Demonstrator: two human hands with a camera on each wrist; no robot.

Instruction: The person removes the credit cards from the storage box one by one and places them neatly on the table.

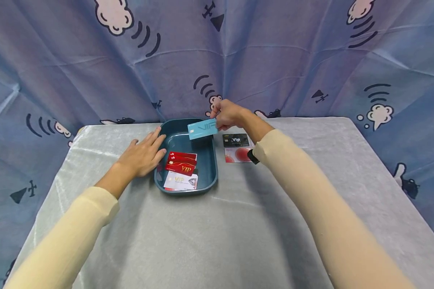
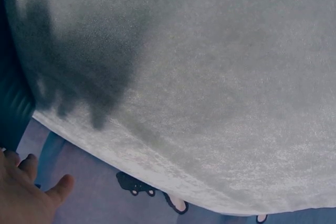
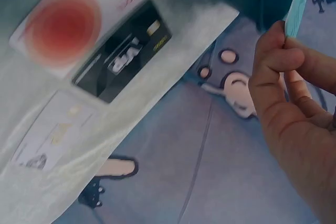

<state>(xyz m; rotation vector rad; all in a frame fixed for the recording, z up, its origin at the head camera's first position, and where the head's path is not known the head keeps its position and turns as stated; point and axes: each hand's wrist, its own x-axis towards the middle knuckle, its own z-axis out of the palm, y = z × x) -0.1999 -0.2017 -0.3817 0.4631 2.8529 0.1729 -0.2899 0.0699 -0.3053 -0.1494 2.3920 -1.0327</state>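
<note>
My right hand (image 1: 228,114) pinches a light blue VIP card (image 1: 202,129) by its right end, holding it over the far right part of a dark teal tray (image 1: 211,176). In the right wrist view the card (image 3: 298,9) appears almost edge-on between thumb and fingers. Inside the tray lie overlapping red cards (image 1: 181,162) and, nearer me, a white VIP card (image 1: 181,181). My left hand (image 1: 142,154) rests along the tray's left rim with its fingers extended. The left wrist view shows that hand (image 2: 31,190) only partly, at the lower left.
Right of the tray, a black VIP card (image 1: 236,140) and a pink card with a red circle (image 1: 237,155) lie on the grey cloth. A white card (image 3: 55,129) lies beside the black one in the right wrist view. A patterned blue curtain (image 1: 275,60) hangs behind the table.
</note>
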